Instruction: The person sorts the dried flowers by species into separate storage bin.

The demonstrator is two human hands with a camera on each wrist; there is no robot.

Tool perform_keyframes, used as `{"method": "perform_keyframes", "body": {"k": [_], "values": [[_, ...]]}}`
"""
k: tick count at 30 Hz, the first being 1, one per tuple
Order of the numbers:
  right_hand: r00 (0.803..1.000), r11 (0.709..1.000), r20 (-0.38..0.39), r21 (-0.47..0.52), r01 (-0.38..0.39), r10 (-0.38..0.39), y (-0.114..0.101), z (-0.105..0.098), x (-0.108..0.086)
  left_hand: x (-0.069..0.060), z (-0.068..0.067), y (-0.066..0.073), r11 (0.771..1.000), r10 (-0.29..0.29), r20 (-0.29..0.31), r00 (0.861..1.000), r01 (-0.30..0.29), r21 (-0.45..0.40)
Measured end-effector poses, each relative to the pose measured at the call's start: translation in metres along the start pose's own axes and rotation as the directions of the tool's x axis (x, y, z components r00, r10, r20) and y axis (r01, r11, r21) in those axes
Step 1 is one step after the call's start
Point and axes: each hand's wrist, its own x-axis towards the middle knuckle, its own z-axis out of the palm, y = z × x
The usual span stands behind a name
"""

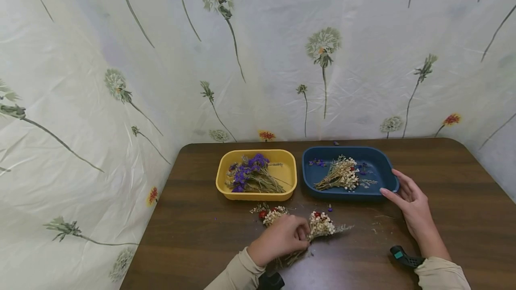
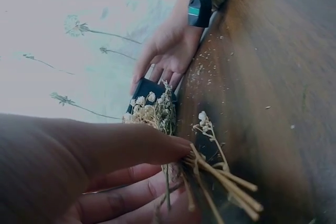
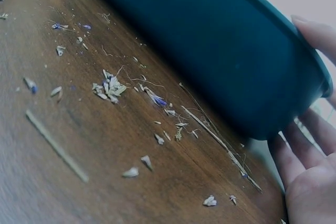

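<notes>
My left hand (image 1: 282, 240) pinches the stems of a small bunch of dried flowers (image 1: 321, 225) with white and red heads, low over the table. In the left wrist view the cut stems (image 2: 226, 184) poke out past the thumb. Another white-and-red bunch (image 1: 276, 214) lies just beyond this hand, partly covered by it. My right hand (image 1: 414, 211) grips the right end of a blue tray (image 1: 342, 195), thumb at the front corner and fingers round the end. Inside that tray lie a cream dried bunch (image 1: 342, 174) and purple bits (image 1: 317, 162).
A yellow tray (image 1: 258, 196) with purple dried flowers (image 1: 251, 169) stands left of the blue one. Petal crumbs and stem pieces (image 3: 110, 86) litter the brown table (image 1: 193, 232). A flower-printed curtain (image 1: 274, 57) hangs behind.
</notes>
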Motion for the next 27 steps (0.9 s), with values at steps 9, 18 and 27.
{"method": "perform_keyframes", "body": {"k": [9,18,27], "values": [[1.000,1.000,-0.005,0.000,-0.004,0.004,0.001,0.000,0.000,0.000,-0.012,-0.001,0.993,-0.017,-0.021,1.000,0.014,-0.118],[1.000,0.999,-0.005,0.046,-0.006,0.007,0.000,0.000,0.000,-0.003,-0.020,0.000,0.962,0.011,-0.022,1.000,-0.016,-0.273],[1.000,1.000,-0.003,0.006,-0.007,0.007,-0.002,0.001,0.000,-0.006,-0.033,0.003,0.943,0.044,-0.102,0.994,-0.075,-0.323]]}}
